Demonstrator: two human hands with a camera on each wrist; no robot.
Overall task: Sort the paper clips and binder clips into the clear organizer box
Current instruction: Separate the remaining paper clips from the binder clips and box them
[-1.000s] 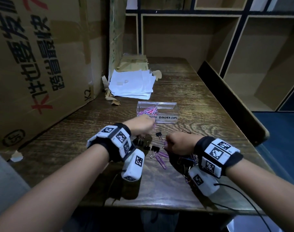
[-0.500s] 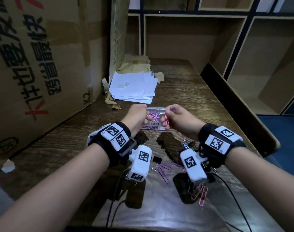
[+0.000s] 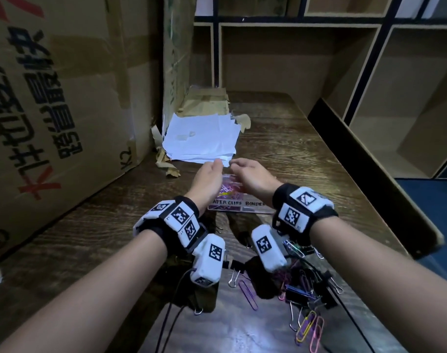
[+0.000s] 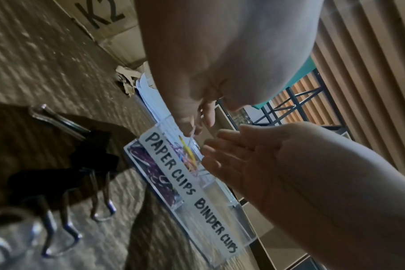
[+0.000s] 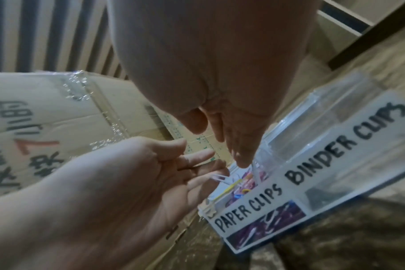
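Observation:
The clear organizer box (image 3: pixel 236 203) stands mid-table, labelled PAPER CLIPS and BINDER CLIPS (image 4: pixel 197 199). Coloured paper clips (image 5: pixel 240 184) fill its left compartment; the binder compartment (image 5: pixel 324 127) looks nearly bare. Both hands hover over the paper-clip side. My left hand (image 3: pixel 214 165) has loose, extended fingers, and a pale paper clip (image 5: pixel 217 177) sits right at their tips. My right hand (image 3: pixel 239 165) points its straight fingers (image 5: pixel 239 155) down and holds nothing. Loose paper clips and black binder clips (image 3: pixel 304 289) lie in a heap near the front edge.
A stack of white paper (image 3: pixel 202 138) lies just behind the box. A big cardboard carton (image 3: pixel 51 110) walls off the left. Open shelves (image 3: pixel 408 98) and a dark raised board (image 3: pixel 365 169) border the right. Black binder clips (image 4: pixel 81 173) lie left of the box.
Both hands rose from the heap to the box. The right hand carried a pink clip half a second ago and now holds none. The left fist has loosened.

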